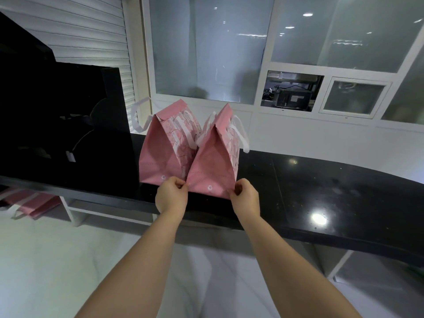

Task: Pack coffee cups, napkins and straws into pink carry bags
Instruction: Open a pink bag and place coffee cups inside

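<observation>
Centre frame, counter: your left grip and right grip each pinched a bottom corner of the pink bag (second bag touching).

The left bag and right bag looked like matt pink paper, creased, with printed faces and flat white handles. The counter was black, polished and speckled like stone, mirroring lamps. The window was frosted glass. The shutter was ribbed and white.
</observation>
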